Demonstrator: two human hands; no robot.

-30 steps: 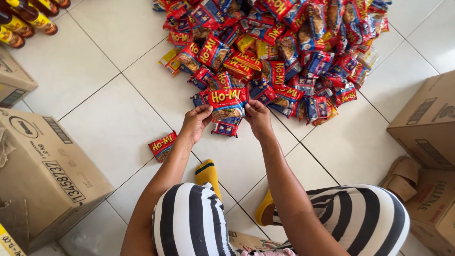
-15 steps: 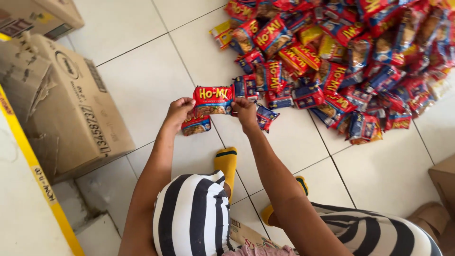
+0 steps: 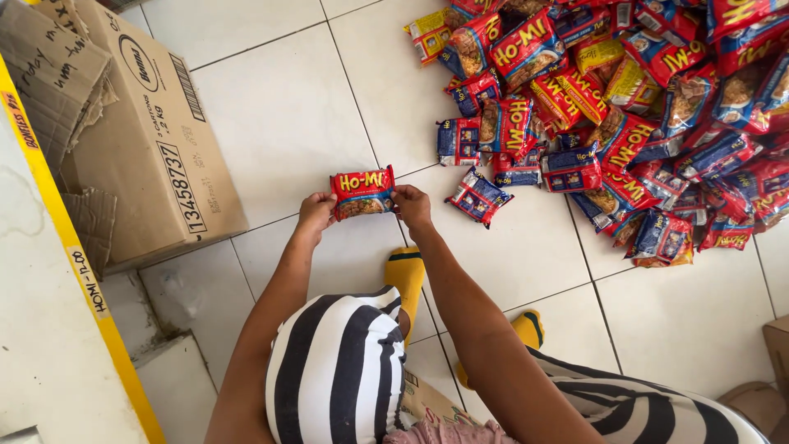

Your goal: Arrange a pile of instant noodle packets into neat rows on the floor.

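Between both hands I hold a stack of red noodle packets (image 3: 362,191) flat above the white tiled floor. My left hand (image 3: 316,212) pinches the stack's left end and my right hand (image 3: 412,205) pinches its right end. A big heap of the same red, blue and yellow packets (image 3: 625,107) lies on the floor to the right and beyond my hands. My knees in black-and-white striped cloth and my feet in yellow socks (image 3: 408,275) are below the hands.
A brown cardboard box (image 3: 156,148) with a torn flap stands on the floor at the left. A white shelf with a yellow edge strip (image 3: 74,271) runs down the left side. Another box corner (image 3: 777,345) shows at the right edge.
I have lifted the packets from the heap's near edge and carried them left toward the cardboard box. The view has swung left, so the heap now sits at the upper right.
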